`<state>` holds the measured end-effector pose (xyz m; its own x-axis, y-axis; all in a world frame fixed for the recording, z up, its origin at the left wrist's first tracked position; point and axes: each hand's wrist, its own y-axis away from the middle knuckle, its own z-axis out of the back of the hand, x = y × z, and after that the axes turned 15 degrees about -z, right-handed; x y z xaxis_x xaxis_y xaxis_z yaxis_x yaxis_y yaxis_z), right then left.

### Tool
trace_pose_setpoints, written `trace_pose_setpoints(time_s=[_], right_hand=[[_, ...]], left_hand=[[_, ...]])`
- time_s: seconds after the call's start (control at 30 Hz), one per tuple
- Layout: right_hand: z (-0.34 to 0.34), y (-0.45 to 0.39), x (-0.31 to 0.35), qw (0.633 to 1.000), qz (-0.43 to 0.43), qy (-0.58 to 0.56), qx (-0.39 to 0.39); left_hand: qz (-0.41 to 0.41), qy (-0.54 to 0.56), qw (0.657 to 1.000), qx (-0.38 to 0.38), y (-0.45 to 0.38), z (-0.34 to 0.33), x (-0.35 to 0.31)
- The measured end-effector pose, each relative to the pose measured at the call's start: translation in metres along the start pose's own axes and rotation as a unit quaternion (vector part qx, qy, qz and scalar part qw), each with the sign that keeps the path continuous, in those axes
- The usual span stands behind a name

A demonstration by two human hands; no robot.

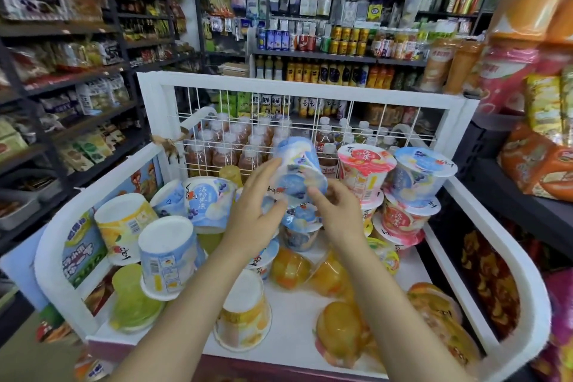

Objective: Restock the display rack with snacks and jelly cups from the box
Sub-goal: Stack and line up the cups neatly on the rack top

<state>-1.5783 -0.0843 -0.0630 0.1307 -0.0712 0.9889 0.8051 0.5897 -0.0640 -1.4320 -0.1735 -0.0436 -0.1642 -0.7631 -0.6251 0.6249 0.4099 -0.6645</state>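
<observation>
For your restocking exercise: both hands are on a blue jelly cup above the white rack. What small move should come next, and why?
Probably lower the blue jelly cup onto the blue cups directly beneath it. The left hand and right hand hold it tilted in the air, and neighbouring pink and blue cups already stand stacked.

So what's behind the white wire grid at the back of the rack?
Behind the white wire grid stand plastic drink bottles with white caps, holding reddish-brown liquid. The blue jelly cup held in both hands and the stacked cups hide some of them, so the full row cannot be seen.
</observation>
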Motion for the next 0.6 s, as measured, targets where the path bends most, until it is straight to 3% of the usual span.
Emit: trace_pose_setpoints(time_s=[0.17, 0.33, 0.47, 0.6], right_hand=[[0.015, 0.016, -0.011, 0.997, 0.030, 0.057, -0.052], [0.025, 0.022, -0.024, 0.995, 0.005, 0.055, -0.078], [0.031, 0.023, -0.029, 0.993, 0.035, 0.100, -0.046], [0.031, 0.025, -0.036, 0.967, 0.087, 0.238, -0.030]], left_hand=[[0.024, 0.007, 0.999, 0.026, 0.005, -0.009, 0.011], [0.003, -0.097, 0.989, 0.108, 0.010, -0.017, 0.019], [-0.029, -0.315, 0.922, 0.224, 0.002, -0.023, 0.033], [-0.068, -0.374, 0.892, 0.245, 0.005, -0.023, 0.041]])
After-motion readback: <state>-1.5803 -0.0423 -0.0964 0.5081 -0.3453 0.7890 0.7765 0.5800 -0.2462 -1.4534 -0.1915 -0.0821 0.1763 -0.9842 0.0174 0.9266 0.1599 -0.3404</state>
